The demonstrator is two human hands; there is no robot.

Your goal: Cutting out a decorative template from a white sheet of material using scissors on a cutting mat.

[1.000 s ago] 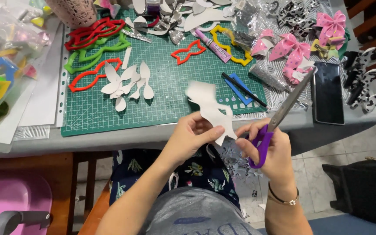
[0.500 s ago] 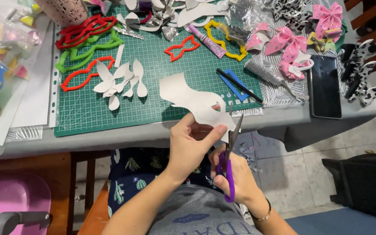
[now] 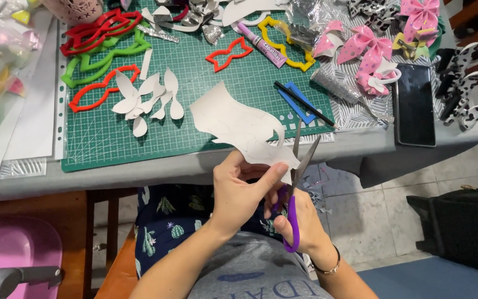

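Note:
My left hand (image 3: 243, 191) pinches the near edge of a white cut-out sheet (image 3: 233, 123) and holds it out over the front edge of the green cutting mat (image 3: 100, 138). My right hand (image 3: 300, 218) grips purple-handled scissors (image 3: 296, 191) just right of the left thumb. The blades stand parted and point up and away into the sheet's right edge. Both hands hover above my lap, in front of the table.
Several white petal-shaped cut-outs (image 3: 145, 99) lie on the mat beside red (image 3: 103, 87) and green (image 3: 103, 55) outline templates. A black pen (image 3: 304, 103), a glue tube (image 3: 262, 44), pink bows (image 3: 360, 47) and a dark phone (image 3: 414, 104) lie to the right. A pink chair (image 3: 12, 260) stands lower left.
The scissors swung from pointing far right to upright beside the sheet, then their blades opened at its edge. The sheet shifted left and nearer in my left hand.

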